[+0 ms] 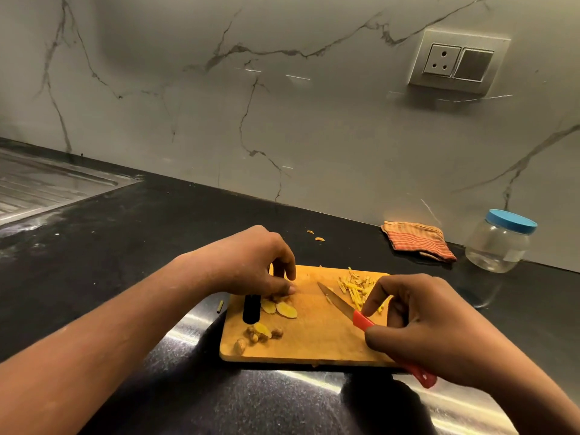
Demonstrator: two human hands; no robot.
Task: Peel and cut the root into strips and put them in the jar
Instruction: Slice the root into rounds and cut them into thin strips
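Observation:
A wooden cutting board (314, 340) lies on the black counter. My left hand (251, 262) curls its fingertips over root pieces at the board's far left, beside two yellow slices (281, 309). Unpeeled root bits and one slice (260, 334) sit near the board's front left. A pile of thin yellow strips (356, 287) lies at the board's far right. My right hand (417, 321) grips the red-handled knife (337, 304), blade tip pointing to the board's middle. The clear jar (497, 246) with a blue lid stands closed at the right by the wall.
A folded orange striped cloth (417, 240) lies by the wall left of the jar. A steel sink drainboard (47, 183) is at the far left. Small root scraps (317, 237) lie on the counter behind the board, and one strip (220, 306) left of it.

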